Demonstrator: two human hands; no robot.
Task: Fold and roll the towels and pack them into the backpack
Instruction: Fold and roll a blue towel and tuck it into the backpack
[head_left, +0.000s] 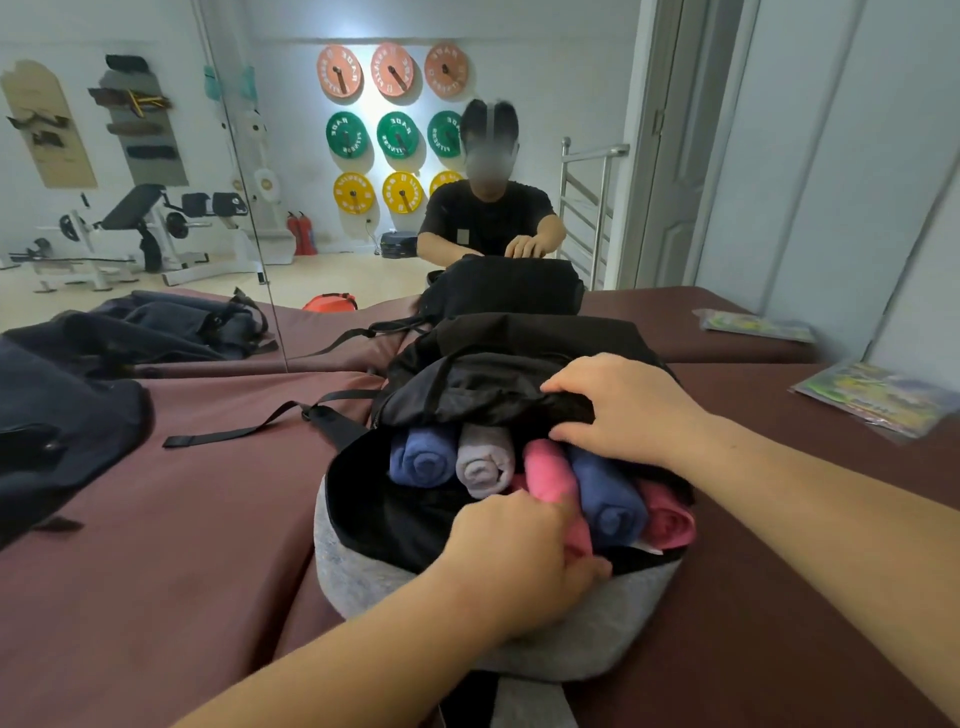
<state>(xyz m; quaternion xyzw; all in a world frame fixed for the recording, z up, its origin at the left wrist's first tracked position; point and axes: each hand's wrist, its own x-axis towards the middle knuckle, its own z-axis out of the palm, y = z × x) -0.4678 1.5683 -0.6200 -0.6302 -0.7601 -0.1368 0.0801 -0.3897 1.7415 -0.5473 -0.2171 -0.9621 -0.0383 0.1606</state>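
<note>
In the head view, the left hand (514, 561) gripped a pink towel (550, 467), apparently wedging it among rolls in the backpack (353, 561) on the tabletop (182, 519), while the right hand (623, 410) pinched the flap (467, 384) back, likely to keep the mouth open.

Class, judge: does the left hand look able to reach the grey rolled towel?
Probably yes: the grey towel lies uncovered near the left hand, though that hand grips a pink towel.

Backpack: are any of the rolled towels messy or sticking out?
Yes. On the right, a blue roll and a pink roll slant out over the rim of the backpack, while the grey roll sits tucked inside.
</note>
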